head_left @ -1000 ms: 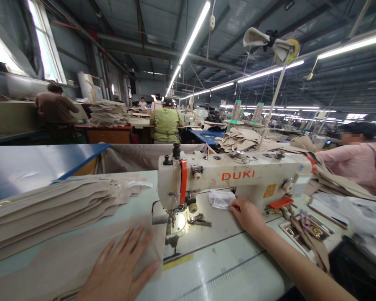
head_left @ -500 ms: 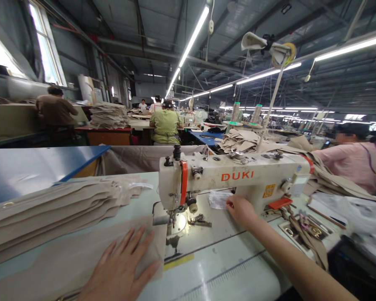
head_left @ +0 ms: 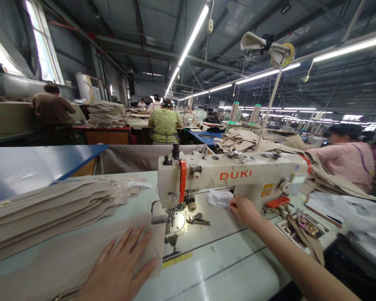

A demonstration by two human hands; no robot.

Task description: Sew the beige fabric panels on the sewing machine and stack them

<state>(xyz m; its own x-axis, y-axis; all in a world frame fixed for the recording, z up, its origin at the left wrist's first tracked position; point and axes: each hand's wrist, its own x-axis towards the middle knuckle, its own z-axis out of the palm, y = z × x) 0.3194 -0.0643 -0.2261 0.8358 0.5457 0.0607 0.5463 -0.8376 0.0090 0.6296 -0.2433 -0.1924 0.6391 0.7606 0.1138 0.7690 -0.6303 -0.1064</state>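
My left hand (head_left: 120,263) lies flat, fingers spread, on a beige fabric panel (head_left: 59,255) whose right edge reaches the sewing machine's needle plate (head_left: 177,221). Part of a zipper or metal trim shows by the wrist. My right hand (head_left: 246,213) reaches under the arm of the white DUKI sewing machine (head_left: 207,169). Its fingers are closed at the right end of a small stack of thin white slips (head_left: 218,198) on the machine bed. What lies between those fingertips is hidden.
Left of the machine lies a pile of beige panels (head_left: 59,209). A metal attachment (head_left: 199,220) rests by the needle plate. On the right are a tray (head_left: 296,235) with rings and straps, and clear plastic (head_left: 360,217). A co-worker in pink (head_left: 347,156) sits at the right.
My right hand has shifted slightly right along the white slips. My left hand stays flat on the fabric panel, and the whole view has drifted a little.
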